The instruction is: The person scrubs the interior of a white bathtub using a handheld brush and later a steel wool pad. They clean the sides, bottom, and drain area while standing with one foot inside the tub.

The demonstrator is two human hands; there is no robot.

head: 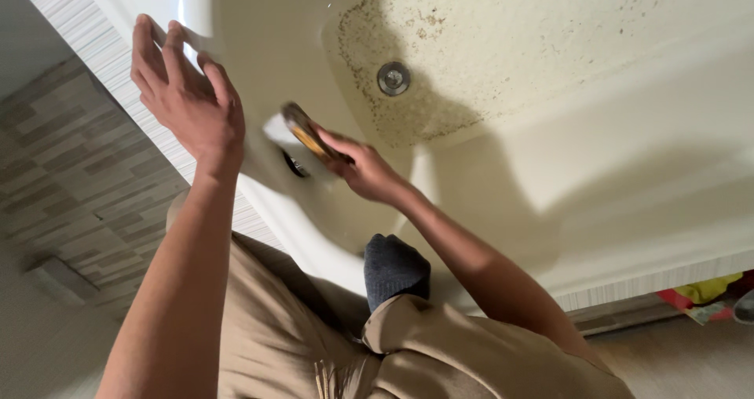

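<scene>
Scrub brush (308, 134), one of them, sits in your right hand (363, 171): your fingers are closed around its dark-edged, yellow-brown body, and it presses against the inner wall of the bathtub (628, 179) at the end nearest you, just below the rim. A single small dark fitting (294, 164) shows on that wall right beside the brush, partly hidden behind it, and a pale smear lies on the wall just above the brush.

Your left hand (187, 93) holds nothing; it lies flat with the fingers spread slightly, resting on the tub's rim at the left edge. Your two hands are apart, the left on the rim and the right lower down inside the tub.

Further in, the tub floor has one round metal drain (393, 78), and around it a wide patch of brown specks and grime (440, 30) spreads across the floor toward the far end.

One foot in a dark grey sock (395, 268) is planted inside the tub against the near wall, just below your right forearm, and your tan trousers (298, 336) fill the bottom of the view.

Outside the tub, a striped panel (86, 45) runs under the rim on the left, with grey-brown floor tiles (71, 179) beyond it. At the lower right edge, a few bright red and yellow items (707, 293) lie on the floor, too small to tell apart.
</scene>
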